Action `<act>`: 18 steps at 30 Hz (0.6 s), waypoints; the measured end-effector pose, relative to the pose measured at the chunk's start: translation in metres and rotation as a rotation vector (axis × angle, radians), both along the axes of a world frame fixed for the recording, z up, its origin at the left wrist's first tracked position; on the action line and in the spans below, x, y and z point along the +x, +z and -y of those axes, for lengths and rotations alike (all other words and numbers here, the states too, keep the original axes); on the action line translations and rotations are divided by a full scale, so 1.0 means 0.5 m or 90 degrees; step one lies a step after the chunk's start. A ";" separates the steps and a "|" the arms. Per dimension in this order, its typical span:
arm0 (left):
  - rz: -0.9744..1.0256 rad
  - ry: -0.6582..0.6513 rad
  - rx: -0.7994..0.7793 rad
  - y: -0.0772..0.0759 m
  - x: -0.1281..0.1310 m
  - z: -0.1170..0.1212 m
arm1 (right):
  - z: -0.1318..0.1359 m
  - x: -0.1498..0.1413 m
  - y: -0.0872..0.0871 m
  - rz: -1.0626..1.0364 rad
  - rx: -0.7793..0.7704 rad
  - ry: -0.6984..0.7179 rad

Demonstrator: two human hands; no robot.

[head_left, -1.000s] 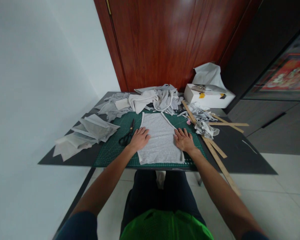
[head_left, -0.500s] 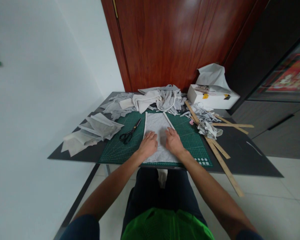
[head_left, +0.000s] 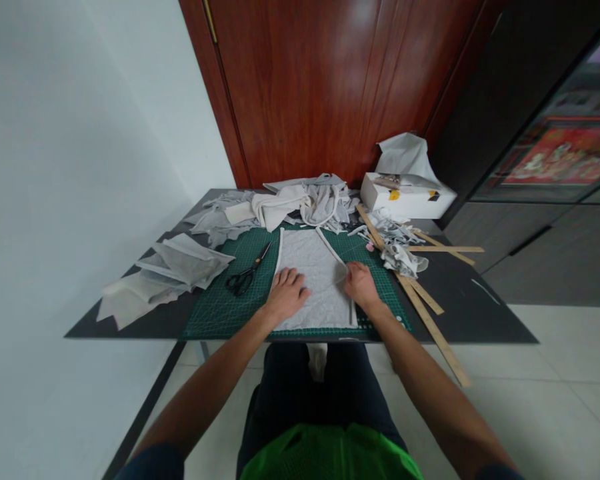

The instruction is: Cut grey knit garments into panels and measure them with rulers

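A light grey piece of fabric (head_left: 325, 303) with pale, cord-like edging along its slanted sides lies flat on a green cutting mat (head_left: 217, 310). My left hand (head_left: 287, 292) rests spread on its left part, palm down. At the right edge of the cloth, my right hand (head_left: 361, 285) has its fingers curled together on the edging, and the cloth puckers slightly there. Black-handled scissors (head_left: 242, 281) lie on the mat to the left of my left hand, their blades pointing away from me.
Folded cloth pieces (head_left: 190, 260) lie at left and a heap of grey fabric (head_left: 280, 207) lies at the back. Wooden rulers (head_left: 430, 323) cross at right beneath scraps (head_left: 403, 259); one overhangs the front edge. A white box (head_left: 405, 200) stands behind them.
My right hand has moved outward from the cloth's middle to its right edge and closed there. The cloth's lower right side now reaches further right. My left hand stays flat on the cloth.
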State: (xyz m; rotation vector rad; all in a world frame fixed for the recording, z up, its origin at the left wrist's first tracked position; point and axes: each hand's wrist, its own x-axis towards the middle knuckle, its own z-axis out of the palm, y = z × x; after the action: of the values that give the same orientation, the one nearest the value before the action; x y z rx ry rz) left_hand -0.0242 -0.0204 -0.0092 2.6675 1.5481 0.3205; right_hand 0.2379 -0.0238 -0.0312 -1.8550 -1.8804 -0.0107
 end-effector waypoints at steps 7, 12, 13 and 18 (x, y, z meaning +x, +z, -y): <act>0.039 -0.111 0.012 0.044 0.119 -0.024 | -0.019 0.118 0.020 0.075 -0.110 -0.150; 0.060 -0.152 0.013 0.042 0.192 -0.051 | -0.029 0.172 0.022 0.099 -0.106 -0.189; 0.067 -0.149 0.012 0.038 0.198 -0.057 | -0.031 0.181 0.023 0.099 -0.092 -0.199; 0.085 -0.133 0.010 0.013 0.201 -0.078 | -0.044 0.213 0.031 0.086 -0.100 -0.284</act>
State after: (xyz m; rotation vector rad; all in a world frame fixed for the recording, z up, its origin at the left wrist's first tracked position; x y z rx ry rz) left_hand 0.0763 0.0185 -0.0029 2.7238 1.2232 0.4895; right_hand 0.3445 -0.0017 -0.0159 -2.4018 -1.5462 -0.1455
